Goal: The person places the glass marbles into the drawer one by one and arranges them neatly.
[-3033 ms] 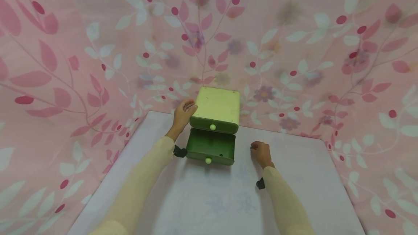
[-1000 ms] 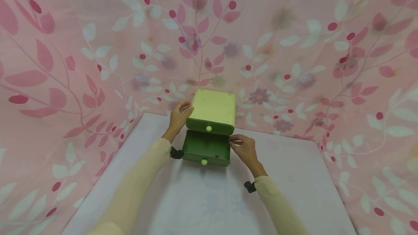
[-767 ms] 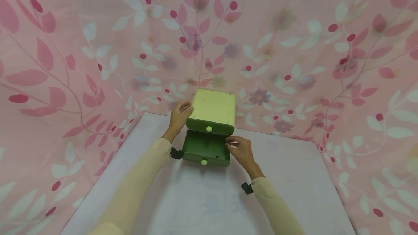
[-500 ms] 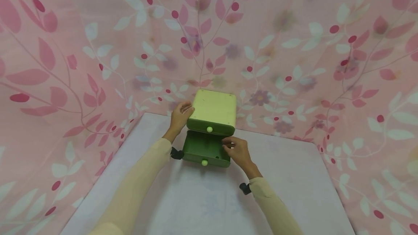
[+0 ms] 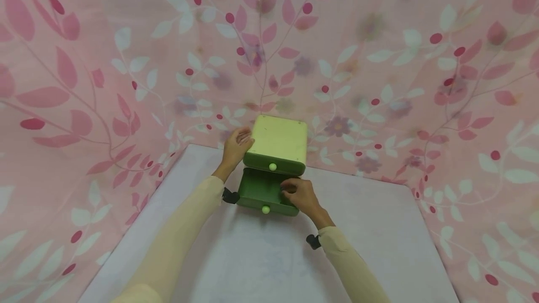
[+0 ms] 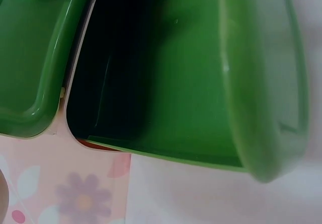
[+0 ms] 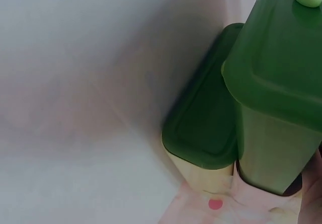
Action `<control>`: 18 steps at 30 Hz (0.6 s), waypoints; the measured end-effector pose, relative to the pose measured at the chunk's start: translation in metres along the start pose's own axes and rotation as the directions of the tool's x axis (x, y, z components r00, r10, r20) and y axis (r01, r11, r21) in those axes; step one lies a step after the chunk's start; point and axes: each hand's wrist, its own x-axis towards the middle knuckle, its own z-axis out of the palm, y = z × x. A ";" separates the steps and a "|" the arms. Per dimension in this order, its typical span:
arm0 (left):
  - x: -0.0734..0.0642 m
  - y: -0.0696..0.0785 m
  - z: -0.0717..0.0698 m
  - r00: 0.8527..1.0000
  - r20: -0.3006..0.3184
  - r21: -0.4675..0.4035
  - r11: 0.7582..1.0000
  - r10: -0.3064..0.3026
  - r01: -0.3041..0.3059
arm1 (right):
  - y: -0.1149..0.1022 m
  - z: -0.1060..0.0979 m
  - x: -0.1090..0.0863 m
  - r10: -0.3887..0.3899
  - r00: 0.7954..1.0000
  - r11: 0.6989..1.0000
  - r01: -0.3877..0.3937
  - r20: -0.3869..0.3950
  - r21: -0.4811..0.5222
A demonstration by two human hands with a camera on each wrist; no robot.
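Observation:
A small light-green drawer cabinet (image 5: 280,137) stands on the table with its dark green top drawer (image 5: 258,162) closed. Beneath that, a green drawer (image 5: 258,191) is pulled out, its inside also showing in the left wrist view. Against the cabinet's left side rests my left hand (image 5: 234,149), thumb at the top edge and fingers relaxed. My right hand (image 5: 304,195) reaches over the right wall of the pulled-out drawer. Its thumb and forefinger pinch a small dark object (image 5: 282,191), mostly hidden by the fingers; I cannot tell what kind it is.
In the right wrist view another closed green drawer (image 7: 204,123) shows beneath the pulled-out one. The table (image 5: 358,242) has a pale cloth on it. Pink leaf-patterned fabric (image 5: 202,83) rises behind and at both sides, close behind the cabinet.
My right hand has moved left from the table beside the cabinet to over the pulled-out drawer, its fingers now inside the drawer's outline. My left hand stays at the cabinet's side.

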 end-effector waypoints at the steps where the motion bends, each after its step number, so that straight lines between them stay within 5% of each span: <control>1: 0.000 -0.002 0.000 1.000 0.002 -0.009 1.000 0.006 -0.006 | 0.000 0.001 0.000 0.006 1.000 1.000 -0.006 0.013 -0.005; 18: 0.001 -0.007 -0.004 1.000 0.011 0.013 1.000 0.009 -0.009 | 0.002 0.005 0.009 0.065 0.985 0.997 -0.056 0.157 -0.061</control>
